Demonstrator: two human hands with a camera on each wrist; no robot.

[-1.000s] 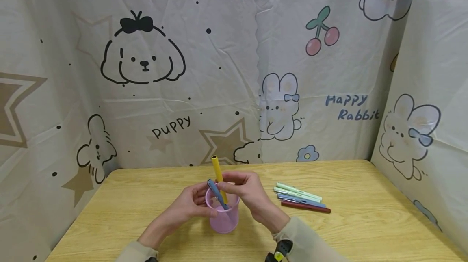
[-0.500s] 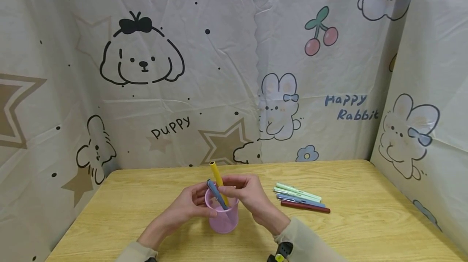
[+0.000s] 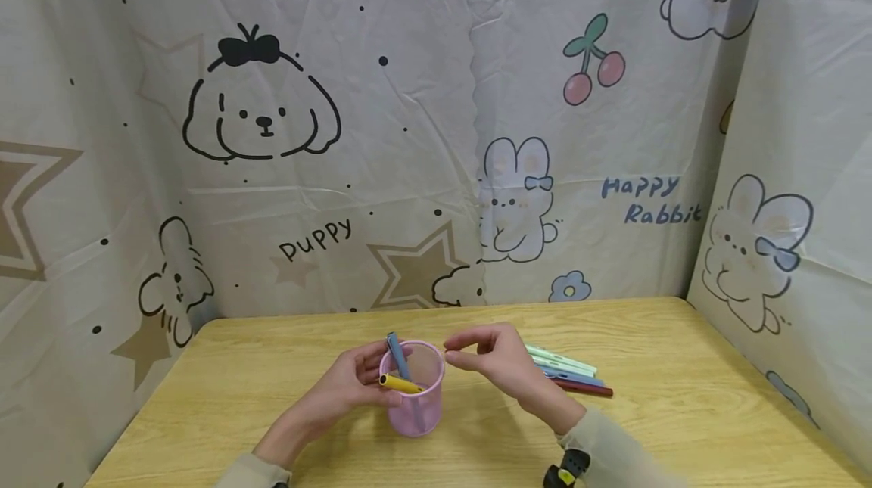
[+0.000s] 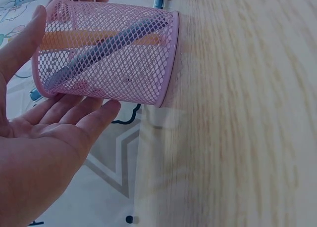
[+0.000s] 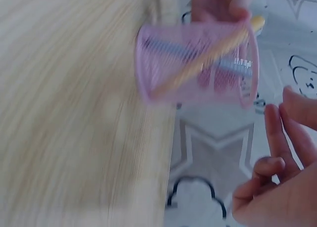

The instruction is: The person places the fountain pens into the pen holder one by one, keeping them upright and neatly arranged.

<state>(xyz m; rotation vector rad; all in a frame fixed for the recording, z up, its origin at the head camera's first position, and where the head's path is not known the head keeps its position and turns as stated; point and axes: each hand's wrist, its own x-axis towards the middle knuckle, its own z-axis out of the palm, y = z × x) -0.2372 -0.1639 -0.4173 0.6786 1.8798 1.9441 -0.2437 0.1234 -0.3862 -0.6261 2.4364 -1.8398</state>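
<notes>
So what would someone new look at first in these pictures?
Probably the big puppy face, drawn in black on the cloth behind the table. Then perhaps the pink mesh cup held by the left hand, low in the head view, with a yellow pen and a blue pen leaning inside.

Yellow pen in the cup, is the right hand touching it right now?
Apart. The head view shows the gap: part of the open mouth of the pink cup lies between the yellow pen and the right hand.
</notes>
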